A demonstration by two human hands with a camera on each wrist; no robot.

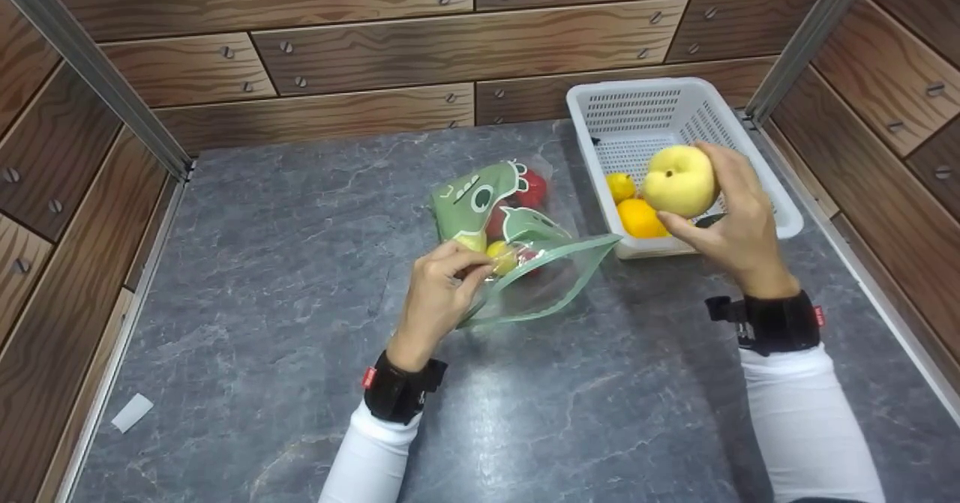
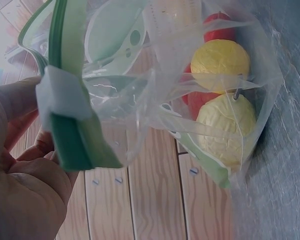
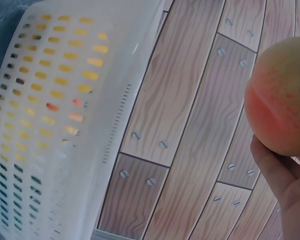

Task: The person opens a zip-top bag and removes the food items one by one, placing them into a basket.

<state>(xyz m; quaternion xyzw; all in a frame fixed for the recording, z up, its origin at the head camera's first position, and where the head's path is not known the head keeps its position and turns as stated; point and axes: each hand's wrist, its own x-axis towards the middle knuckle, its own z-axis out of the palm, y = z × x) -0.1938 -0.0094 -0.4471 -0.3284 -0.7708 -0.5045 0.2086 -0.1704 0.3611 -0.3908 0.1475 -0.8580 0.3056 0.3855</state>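
Observation:
My right hand [image 1: 746,226] holds a yellow peach [image 1: 679,181] above the front of the white basket. The peach's pink blush shows in the right wrist view. With thumb and fingers, my left hand [image 1: 435,293] pinches the green-edged mouth of a clear zip bag [image 1: 469,207] printed with a green cartoon animal. The bag lies on the table with its mouth gaping toward me. A white slider [image 2: 65,95] sits on its green zip strip. Through the plastic show a yellow fruit [image 2: 220,60], a wrinkled pale yellow fruit [image 2: 227,130] and red pieces [image 1: 532,188].
The perforated white basket [image 1: 789,222] stands at the back right, beside the bag. In it lie an orange fruit [image 1: 640,218], a smaller yellow fruit [image 1: 620,187] and something dark green, partly hidden by my hand. A white paper scrap [image 1: 133,413] lies at left. Wood-patterned walls enclose the table.

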